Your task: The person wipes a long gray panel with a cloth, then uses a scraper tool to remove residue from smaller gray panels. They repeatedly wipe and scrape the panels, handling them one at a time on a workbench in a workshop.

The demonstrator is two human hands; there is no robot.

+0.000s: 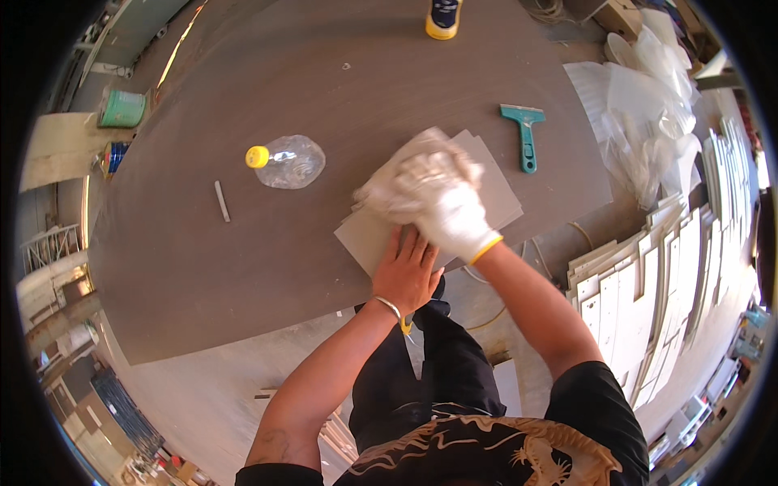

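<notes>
A stack of thin light-grey panels (491, 167) lies slightly fanned out on the brown tabletop (243, 267). My bare left hand (408, 271), with a bangle at the wrist, rests flat on the stack's near part, fingers stretched out. In a white work glove with a yellow cuff, my right hand (454, 212) presses a crumpled off-white rag (421, 166) onto the panels. Motion smears the rag, and the gloved fingertips are hard to make out. To the left lies a clear plastic bottle (296, 162) with a yellow cap. A teal scraper (528, 139) lies right of the stack.
A short whitish stick (222, 201) lies on the table's left side. At the far edge is a dark blue and yellow bottle (443, 18). Right of the table are plastic sheeting (640, 113) and stacked white boards (640, 300); a green bucket (121, 108) is at far left.
</notes>
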